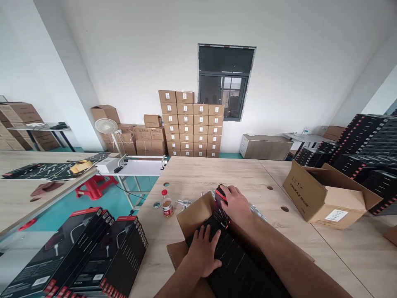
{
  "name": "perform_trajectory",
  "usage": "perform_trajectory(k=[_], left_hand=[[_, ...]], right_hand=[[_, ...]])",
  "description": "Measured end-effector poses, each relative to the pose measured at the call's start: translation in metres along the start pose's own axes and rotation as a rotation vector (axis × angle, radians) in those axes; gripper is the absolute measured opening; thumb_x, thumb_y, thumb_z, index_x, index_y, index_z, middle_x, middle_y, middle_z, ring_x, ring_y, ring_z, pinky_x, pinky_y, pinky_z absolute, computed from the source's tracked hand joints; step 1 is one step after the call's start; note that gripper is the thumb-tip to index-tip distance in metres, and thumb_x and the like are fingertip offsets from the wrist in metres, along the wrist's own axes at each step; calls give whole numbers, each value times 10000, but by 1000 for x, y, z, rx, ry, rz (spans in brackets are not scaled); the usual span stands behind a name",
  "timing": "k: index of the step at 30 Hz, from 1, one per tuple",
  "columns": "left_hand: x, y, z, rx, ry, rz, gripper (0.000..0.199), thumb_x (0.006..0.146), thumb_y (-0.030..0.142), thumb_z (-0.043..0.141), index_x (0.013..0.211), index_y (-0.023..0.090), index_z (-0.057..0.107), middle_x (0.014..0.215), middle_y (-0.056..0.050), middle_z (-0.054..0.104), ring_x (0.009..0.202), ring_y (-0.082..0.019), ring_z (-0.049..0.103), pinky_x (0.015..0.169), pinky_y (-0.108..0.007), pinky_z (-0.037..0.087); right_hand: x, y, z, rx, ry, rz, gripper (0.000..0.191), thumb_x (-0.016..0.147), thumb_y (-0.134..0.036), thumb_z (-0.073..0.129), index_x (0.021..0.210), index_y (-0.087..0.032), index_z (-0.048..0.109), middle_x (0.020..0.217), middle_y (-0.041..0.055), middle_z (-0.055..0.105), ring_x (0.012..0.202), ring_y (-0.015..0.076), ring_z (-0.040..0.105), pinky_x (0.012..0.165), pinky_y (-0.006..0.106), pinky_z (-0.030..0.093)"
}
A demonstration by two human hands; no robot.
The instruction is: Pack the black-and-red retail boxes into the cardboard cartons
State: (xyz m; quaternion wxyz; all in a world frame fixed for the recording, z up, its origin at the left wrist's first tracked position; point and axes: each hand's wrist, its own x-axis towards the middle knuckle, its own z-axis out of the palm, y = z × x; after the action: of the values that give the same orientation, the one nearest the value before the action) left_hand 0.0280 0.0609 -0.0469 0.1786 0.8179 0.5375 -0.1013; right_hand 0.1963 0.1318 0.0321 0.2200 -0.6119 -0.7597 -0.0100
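A stack of flat black product boxes with red trim [235, 260] lies in an open brown cardboard carton [194, 215] on the wooden table. My left hand [203, 250] rests flat on the black boxes with its fingers spread, gripping nothing. Farther along, my right hand [234, 203] curls over the far end of the stack, around a black and red corner [221, 195]. The carton's lower part is mostly hidden by the boxes and my forearms.
Crumpled clear plastic wrap [207, 194] and a small bottle with a red cap [167, 203] stand beyond the carton. To the right sits an open carton [322, 198]. Stacks of black boxes [93, 256] stand at lower left, with more [362, 145] at right.
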Motion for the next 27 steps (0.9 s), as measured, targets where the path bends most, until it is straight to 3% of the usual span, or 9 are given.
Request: perform_trajectory(k=[7,14,20,27], left_hand=[[8,1,3,18,18,-8,1064,793,609,616,1606,159,99,1663,-247,150,1536,-435,129,1228,-595,141],[7,-6,12,20,76,-20,1098,752,630,631,1604,139,141,1659,-235,190,1531,-432,168,1228,-590,168],[2,-12,18,-11,115,-7,1127,733,663,621,1598,108,158,1664,-206,198,1538,-401,171,1244,-546,163],[4,-11,16,-22,84,4,1108,770,652,576,1584,38,143,1671,-204,157,1546,-400,133,1253,-543,133]], right_hand=[[2,-2,-6,-1,-56,43,561,902,-216,545,1460,-223,485,1325,99,601,1228,258,548,1011,346,480],[-5,-8,-12,-11,-43,23,555,911,-218,549,1462,-232,477,1325,98,608,1230,243,561,1023,321,471],[-11,-21,-5,-53,11,-11,548,904,-184,528,1449,-222,494,1312,110,609,1222,262,557,1022,344,481],[-9,-22,-3,-29,-14,16,553,905,-171,531,1455,-218,499,1329,124,602,1242,270,556,1020,358,490]])
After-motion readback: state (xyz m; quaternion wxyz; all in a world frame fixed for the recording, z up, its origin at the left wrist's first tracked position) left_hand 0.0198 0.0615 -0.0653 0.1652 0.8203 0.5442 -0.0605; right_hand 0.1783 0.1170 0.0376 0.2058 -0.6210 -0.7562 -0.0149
